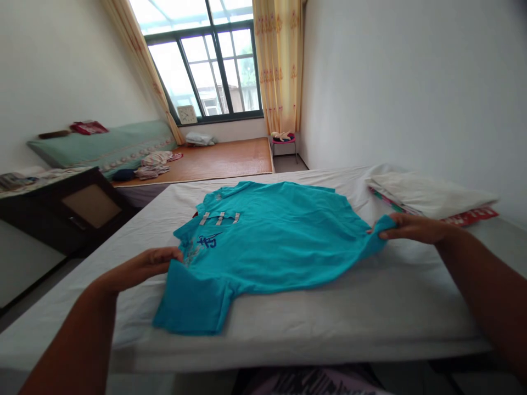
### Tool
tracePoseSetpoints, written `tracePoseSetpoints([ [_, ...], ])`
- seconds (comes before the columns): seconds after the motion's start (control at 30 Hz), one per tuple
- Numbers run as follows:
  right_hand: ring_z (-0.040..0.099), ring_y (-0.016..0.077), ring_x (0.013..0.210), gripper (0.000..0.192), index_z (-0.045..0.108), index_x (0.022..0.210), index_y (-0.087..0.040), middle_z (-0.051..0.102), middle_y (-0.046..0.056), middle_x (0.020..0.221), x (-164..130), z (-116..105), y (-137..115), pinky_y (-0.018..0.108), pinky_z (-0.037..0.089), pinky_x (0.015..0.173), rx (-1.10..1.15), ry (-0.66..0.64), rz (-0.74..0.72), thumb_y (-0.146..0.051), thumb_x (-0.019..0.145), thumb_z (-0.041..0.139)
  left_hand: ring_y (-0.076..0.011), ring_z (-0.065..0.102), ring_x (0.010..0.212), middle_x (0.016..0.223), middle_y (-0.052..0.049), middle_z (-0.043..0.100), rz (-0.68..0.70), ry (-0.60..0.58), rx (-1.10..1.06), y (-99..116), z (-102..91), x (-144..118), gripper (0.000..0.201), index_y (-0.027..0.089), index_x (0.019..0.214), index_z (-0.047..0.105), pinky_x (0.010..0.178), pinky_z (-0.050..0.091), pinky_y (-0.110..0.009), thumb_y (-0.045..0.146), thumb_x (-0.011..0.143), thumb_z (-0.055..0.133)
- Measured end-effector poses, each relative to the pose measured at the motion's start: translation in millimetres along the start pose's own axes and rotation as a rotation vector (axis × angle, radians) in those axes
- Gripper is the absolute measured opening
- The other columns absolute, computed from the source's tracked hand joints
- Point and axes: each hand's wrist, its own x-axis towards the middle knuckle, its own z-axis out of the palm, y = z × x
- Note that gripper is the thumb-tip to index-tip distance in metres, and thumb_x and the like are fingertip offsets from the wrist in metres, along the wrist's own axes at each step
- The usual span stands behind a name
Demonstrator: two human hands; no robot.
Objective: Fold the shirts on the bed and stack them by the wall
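A turquoise short-sleeved shirt (288, 236) is spread sideways on the white-covered table (308, 323), its collar side to the left and its hem to the right. Pale fastening strips and dark blue lettering show near the collar. My left hand (142, 269) pinches the shirt at the shoulder, above the near sleeve, which lies folded toward me. At the other end, my right hand (411, 227) grips the hem corner and holds it slightly raised off the cloth. Fingertips of both hands are partly hidden by the fabric.
A folded white cloth (432, 192) lies on a red printed item (473, 216) at the right. Beyond the table are a low brown bed (230, 156) with clothes, a dark cabinet (78, 211) at left, and a small pink stool (285, 141).
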Motion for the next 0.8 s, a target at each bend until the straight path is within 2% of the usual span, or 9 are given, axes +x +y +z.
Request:
tracePoseSetpoints([
  [0.07, 0.071, 0.0272, 0.080, 0.021, 0.073, 0.072, -0.021, 0.075, 0.006, 0.079, 17, -1, -2, 0.040, 0.060, 0.081, 0.051, -0.046, 0.035, -0.037, 0.065, 0.085, -0.0186, 0.062, 0.069, 0.080, -0.004, 0.069, -0.034, 0.005, -0.165, 11, -5.7, 29, 0.034, 0.022, 0.091, 0.071, 0.063, 0.052, -0.028, 0.053, 0.076, 0.070],
  [0.1, 0.071, 0.0262, 0.080, 0.021, 0.073, 0.078, -0.021, 0.075, 0.007, 0.082, 28, -1, -3, 0.039, 0.060, 0.080, 0.091, -0.038, 0.044, -0.039, 0.070, 0.081, -0.0168, 0.060, 0.065, 0.076, -0.003, 0.068, -0.043, 0.089, -0.229, 15, -9.1, 47, 0.037, 0.021, 0.090, 0.070, 0.059, 0.051, -0.026, 0.053, 0.072, 0.072],
  [0.23, 0.072, 0.0241, 0.079, 0.021, 0.068, 0.091, -0.021, 0.075, 0.007, 0.086, 77, -2, 2, 0.037, 0.062, 0.074, 0.232, 0.342, 0.078, -0.032, 0.075, 0.075, -0.0172, 0.059, 0.060, 0.076, -0.004, 0.069, -0.147, 0.467, -0.281, 12, -21.6, 118, 0.058, 0.016, 0.097, 0.068, 0.054, 0.049, -0.027, 0.058, 0.059, 0.077],
  [0.33, 0.072, 0.0253, 0.085, 0.026, 0.066, 0.098, -0.021, 0.075, 0.008, 0.089, 97, 1, 17, 0.039, 0.061, 0.080, 0.187, 0.462, 0.180, -0.036, 0.078, 0.072, -0.0236, 0.065, 0.079, 0.090, -0.009, 0.073, -0.298, 0.536, -0.092, -9, -25.0, 146, 0.065, 0.014, 0.099, 0.071, 0.064, 0.053, -0.029, 0.064, 0.058, 0.072],
  [0.47, 0.062, 0.0304, 0.116, 0.064, 0.053, 0.135, -0.025, 0.065, 0.009, 0.129, 86, 4, 35, 0.045, 0.051, 0.099, 0.121, 0.230, 0.111, -0.055, 0.080, 0.066, -0.0305, 0.063, 0.104, 0.126, -0.012, 0.064, -0.462, 0.517, -0.011, -35, -20.3, 133, 0.078, 0.020, 0.124, 0.064, 0.068, 0.055, -0.032, 0.073, 0.067, 0.061],
  [0.53, 0.046, 0.0311, 0.134, 0.086, 0.034, 0.150, -0.029, 0.045, 0.006, 0.150, 74, 3, 36, 0.045, 0.041, 0.110, -0.044, 0.198, 0.008, -0.058, 0.077, 0.068, -0.0317, 0.060, 0.112, 0.136, -0.011, 0.059, -0.396, 0.473, -0.059, -39, -15.7, 117, 0.082, 0.026, 0.137, 0.055, 0.073, 0.056, -0.034, 0.074, 0.070, 0.060],
  [0.63, 0.028, 0.0333, 0.144, 0.107, 0.017, 0.156, -0.032, 0.027, 0.002, 0.160, 62, 2, 30, 0.047, 0.025, 0.118, -0.315, 0.175, -0.086, -0.055, 0.070, 0.076, -0.0329, 0.054, 0.121, 0.140, -0.008, 0.056, -0.201, 0.359, -0.078, -38, -9.3, 103, 0.089, 0.029, 0.138, 0.055, 0.090, 0.053, -0.037, 0.067, 0.060, 0.074],
  [0.7, 0.029, 0.0344, 0.143, 0.107, 0.019, 0.156, -0.031, 0.029, 0.002, 0.159, 59, 0, 26, 0.046, 0.025, 0.117, -0.370, 0.108, -0.117, -0.054, 0.070, 0.077, -0.0334, 0.054, 0.122, 0.136, -0.007, 0.059, -0.144, 0.345, -0.074, -39, -8.3, 100, 0.086, 0.026, 0.129, 0.064, 0.097, 0.050, -0.038, 0.064, 0.054, 0.080],
  [0.8, 0.043, 0.0338, 0.134, 0.080, 0.043, 0.148, -0.027, 0.047, 0.006, 0.149, 57, -9, 24, 0.040, 0.034, 0.112, -0.367, -0.014, -0.107, -0.054, 0.078, 0.070, -0.0316, 0.061, 0.111, 0.122, -0.006, 0.068, -0.138, 0.491, -0.128, -46, -15.0, 97, 0.076, 0.022, 0.120, 0.070, 0.092, 0.053, -0.038, 0.067, 0.058, 0.076],
])
